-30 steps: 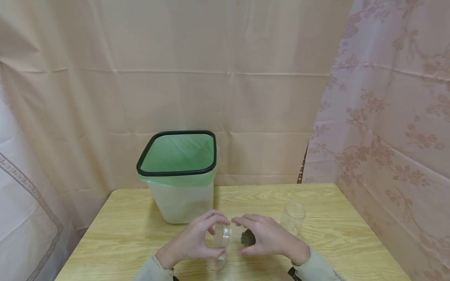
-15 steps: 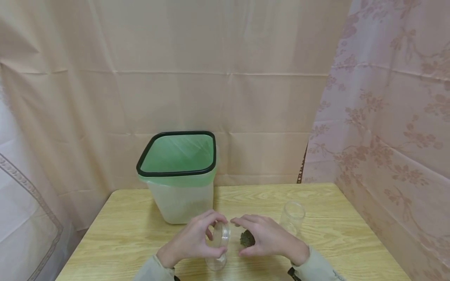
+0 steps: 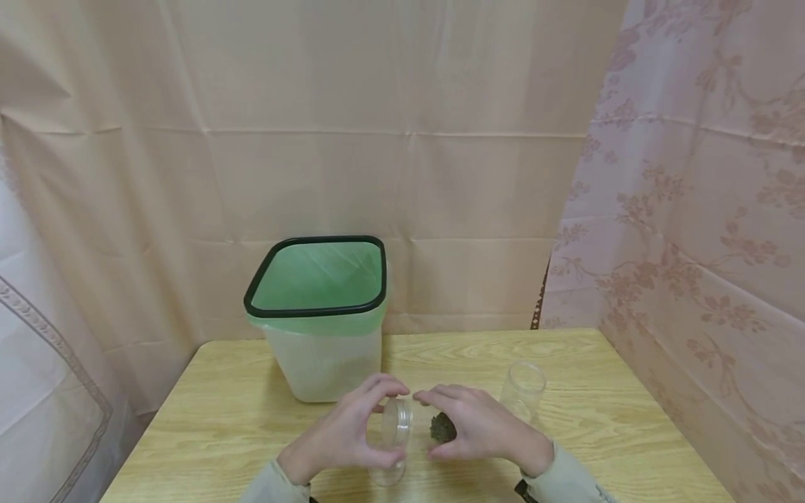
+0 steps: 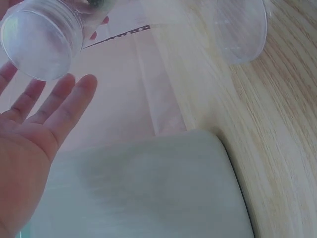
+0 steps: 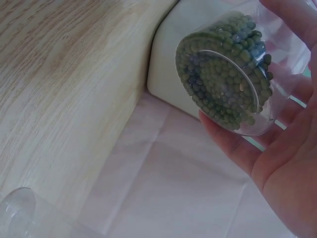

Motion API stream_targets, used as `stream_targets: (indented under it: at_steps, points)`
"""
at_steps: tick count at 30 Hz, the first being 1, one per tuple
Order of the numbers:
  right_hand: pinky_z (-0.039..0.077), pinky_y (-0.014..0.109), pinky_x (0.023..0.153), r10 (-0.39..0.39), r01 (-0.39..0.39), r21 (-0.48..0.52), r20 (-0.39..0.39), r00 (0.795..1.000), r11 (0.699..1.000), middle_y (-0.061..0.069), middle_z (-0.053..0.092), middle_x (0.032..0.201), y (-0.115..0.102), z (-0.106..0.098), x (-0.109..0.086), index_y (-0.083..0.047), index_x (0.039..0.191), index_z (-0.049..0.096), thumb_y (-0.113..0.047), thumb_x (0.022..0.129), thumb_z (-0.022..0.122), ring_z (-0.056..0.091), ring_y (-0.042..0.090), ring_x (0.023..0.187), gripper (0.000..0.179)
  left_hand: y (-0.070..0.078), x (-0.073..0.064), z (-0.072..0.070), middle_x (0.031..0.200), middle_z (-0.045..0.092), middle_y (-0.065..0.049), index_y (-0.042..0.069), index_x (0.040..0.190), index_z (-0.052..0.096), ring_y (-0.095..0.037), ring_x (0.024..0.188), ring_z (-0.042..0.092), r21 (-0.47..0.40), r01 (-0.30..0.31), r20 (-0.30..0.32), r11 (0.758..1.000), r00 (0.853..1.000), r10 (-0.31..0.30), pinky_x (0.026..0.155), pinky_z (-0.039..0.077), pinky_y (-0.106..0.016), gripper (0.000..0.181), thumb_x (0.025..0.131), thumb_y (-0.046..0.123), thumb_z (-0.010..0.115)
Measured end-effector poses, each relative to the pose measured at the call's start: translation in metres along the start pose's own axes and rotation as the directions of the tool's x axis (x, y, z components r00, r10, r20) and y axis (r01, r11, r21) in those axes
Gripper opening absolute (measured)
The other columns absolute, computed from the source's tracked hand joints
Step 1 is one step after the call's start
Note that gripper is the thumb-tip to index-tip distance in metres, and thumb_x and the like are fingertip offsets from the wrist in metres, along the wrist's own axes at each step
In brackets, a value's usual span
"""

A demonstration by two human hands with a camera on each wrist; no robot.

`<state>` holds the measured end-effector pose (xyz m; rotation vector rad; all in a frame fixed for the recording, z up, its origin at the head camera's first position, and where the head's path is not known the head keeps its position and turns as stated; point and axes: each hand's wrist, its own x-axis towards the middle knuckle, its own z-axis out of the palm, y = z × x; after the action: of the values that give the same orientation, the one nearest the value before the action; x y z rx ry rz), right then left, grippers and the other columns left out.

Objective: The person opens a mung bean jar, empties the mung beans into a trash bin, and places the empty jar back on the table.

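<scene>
A clear jar of small green beans lies tilted on its side in the air, its clear screw lid facing left. My right hand grips the jar's body, fingers and thumb curled round it. My left hand is spread round the lid. In the left wrist view, its fingers are fairly straight and look apart from the lid; the thumb is not seen there. From the head, only part of the dark green contents shows between the right thumb and fingers.
Below the left hand stands a clear container on the wooden table. Another clear open container stands behind the right hand. A bin with a green liner and black rim is at the back left. Curtains hang behind and at the sides.
My left fingers, curled over the lid earlier, have straightened and spread away from it. The right hand and the jar stay nearly still.
</scene>
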<state>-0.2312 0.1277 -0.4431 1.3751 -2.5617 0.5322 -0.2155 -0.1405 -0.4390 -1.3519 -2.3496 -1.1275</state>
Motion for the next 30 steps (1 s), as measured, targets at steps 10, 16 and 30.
stream_targets:
  at_steps: [10,16,30]
  points:
    - [0.057,0.035,0.086,0.002,-0.001,0.016,-0.008,1.0,1.0,-0.003,0.066,0.122,0.0001,0.0004,0.0002,-0.013,0.139,0.058,-0.041,0.077,0.087,0.064,0.013,0.106,0.074,-0.0019,0.0,0.0017,0.132,0.052,-0.003,0.015,0.133,0.055,-0.014,0.115,0.056,0.152,-0.136,-0.01,0.979,0.99,0.139,0.096,0.052,-0.032,0.07,0.072,0.018,0.088]
    - [0.057,0.036,0.087,-0.001,0.002,0.013,-0.013,1.0,1.0,-0.002,0.066,0.122,-0.0002,0.0,0.0012,-0.011,0.138,0.059,-0.041,0.077,0.088,0.064,0.013,0.107,0.074,-0.004,-0.0004,0.0025,0.13,0.053,0.002,0.014,0.131,0.055,-0.012,0.113,0.057,0.119,-0.139,0.0,0.983,0.99,0.14,0.095,0.051,-0.028,0.069,0.069,0.012,0.088]
    - [0.057,0.036,0.087,0.006,-0.006,-0.005,-0.003,1.0,1.0,-0.003,0.066,0.123,-0.0009,0.0011,0.0022,-0.012,0.138,0.059,-0.044,0.078,0.087,0.064,0.014,0.108,0.074,-0.0045,-0.0024,0.002,0.126,0.057,0.001,0.014,0.132,0.055,-0.009,0.102,0.059,0.081,-0.097,-0.012,0.992,0.995,0.098,0.083,0.054,-0.024,0.069,0.071,0.012,0.086]
